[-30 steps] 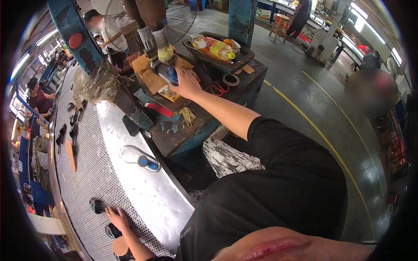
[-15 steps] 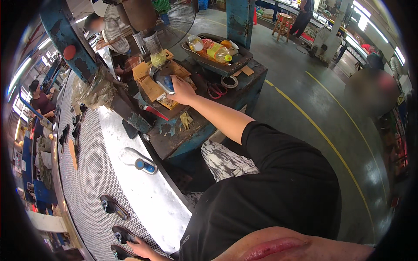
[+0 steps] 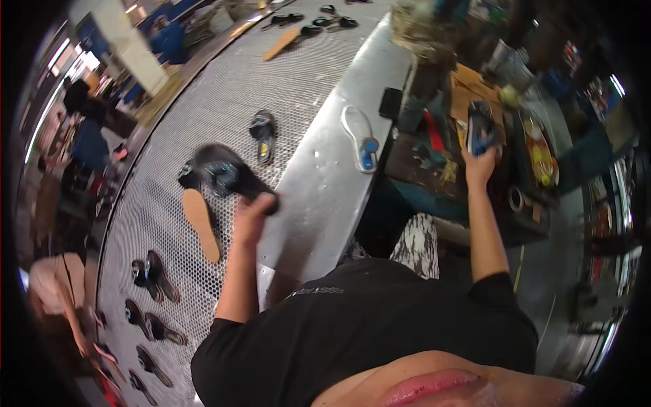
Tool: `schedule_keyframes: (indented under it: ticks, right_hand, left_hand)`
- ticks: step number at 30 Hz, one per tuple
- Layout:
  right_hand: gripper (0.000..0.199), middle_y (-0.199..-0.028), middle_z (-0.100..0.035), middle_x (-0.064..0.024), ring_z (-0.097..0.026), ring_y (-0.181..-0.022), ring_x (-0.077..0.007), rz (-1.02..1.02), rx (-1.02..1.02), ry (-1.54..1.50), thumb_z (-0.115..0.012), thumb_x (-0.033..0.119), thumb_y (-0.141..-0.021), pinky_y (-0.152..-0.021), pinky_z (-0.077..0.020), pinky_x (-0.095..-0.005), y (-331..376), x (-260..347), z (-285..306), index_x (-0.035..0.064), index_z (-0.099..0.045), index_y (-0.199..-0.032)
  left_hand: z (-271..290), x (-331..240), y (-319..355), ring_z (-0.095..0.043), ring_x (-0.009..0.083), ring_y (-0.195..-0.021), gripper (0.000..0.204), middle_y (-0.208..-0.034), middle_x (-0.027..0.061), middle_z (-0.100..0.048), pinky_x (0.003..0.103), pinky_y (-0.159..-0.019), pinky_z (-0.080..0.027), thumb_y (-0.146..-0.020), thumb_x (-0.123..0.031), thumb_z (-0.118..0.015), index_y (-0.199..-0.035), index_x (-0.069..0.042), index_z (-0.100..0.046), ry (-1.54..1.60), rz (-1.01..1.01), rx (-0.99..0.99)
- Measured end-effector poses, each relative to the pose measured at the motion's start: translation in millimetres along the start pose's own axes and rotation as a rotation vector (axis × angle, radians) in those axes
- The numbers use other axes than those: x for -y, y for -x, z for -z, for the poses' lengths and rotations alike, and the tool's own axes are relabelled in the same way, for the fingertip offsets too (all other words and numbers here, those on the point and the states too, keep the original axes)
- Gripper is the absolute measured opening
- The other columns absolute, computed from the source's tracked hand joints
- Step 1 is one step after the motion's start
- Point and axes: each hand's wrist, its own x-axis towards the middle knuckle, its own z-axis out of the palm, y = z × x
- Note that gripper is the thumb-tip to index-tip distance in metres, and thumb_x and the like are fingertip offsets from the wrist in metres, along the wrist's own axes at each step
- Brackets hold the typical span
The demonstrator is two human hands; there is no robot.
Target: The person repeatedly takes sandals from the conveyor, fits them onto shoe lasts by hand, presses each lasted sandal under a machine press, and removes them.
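Left hand: fingers wrapped around the heel end of a black sandal, held up over the perforated conveyor belt. The sandal is motion-blurred, toe end pointing up-left; strap detail is unreadable.

Right hand: arm stretched out to the dark workbench, fingers closed on a black-and-blue shoe piece that stands on its tabletop. Can't tell whether it is lifted or resting.

Just under the held sandal: a tan insole lying flat on the belt. Above it, a second black sandal, also flat. Between belt and workbench runs a bare metal strip; a grey sole with a blue heel patch lies on it, apart from both hands.

Lower left of the belt: several more black sandals, in loose pairs. Far end of the belt: a tan sole and a few dark sandals, small.

Right of the workbench: a tray of yellow and orange items, contents too blurred to name. Another person stands at the belt's left edge.
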Motion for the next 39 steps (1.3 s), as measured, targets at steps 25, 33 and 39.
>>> schedule_keyframes:
  ticks: [25,33,39]
  right_hand:
    - [0.071,-0.129,-0.05,-0.0158,-0.045,-0.128,-0.0293,-0.147,0.486,-0.756,-0.059,-0.012,-0.063,-0.109,-0.0341,-0.04,230.2,92.9,-147.2,0.0029,-0.04,-0.13]
    - [0.04,-0.06,-0.061,-0.014,-0.064,-0.06,-0.0238,-0.209,0.694,-0.399,-0.07,0.039,-0.084,-0.059,-0.0475,-0.0407,122.0,62.8,-212.8,0.0004,-0.066,-0.074]
    - [0.015,-0.074,-0.063,-0.0039,-0.059,-0.069,-0.0101,-0.216,0.742,-1.034,-0.065,0.015,-0.091,-0.063,-0.0464,-0.0271,111.4,157.0,-65.3,0.0005,-0.06,-0.088]
  left_hand:
    - [0.2,90.3,32.1,-0.06,0.0211,-0.071,0.032,-0.086,0.01,-0.058,0.037,-0.064,-0.054,-0.081,0.001,-0.06,-0.108,-0.005,-0.044,0.23,0.136,0.026]
    - [-56.6,85.7,1.2,-0.06,0.0215,-0.072,0.024,-0.086,0.0095,-0.059,0.038,-0.063,-0.053,-0.084,-0.004,-0.061,-0.102,-0.006,-0.046,0.319,0.135,-0.022]
    - [-84.8,61.2,-30.4,-0.06,0.0187,-0.069,0.028,-0.083,0.0067,-0.058,0.034,-0.061,-0.054,-0.09,-0.025,-0.066,-0.102,-0.008,-0.048,0.402,0.092,-0.161]
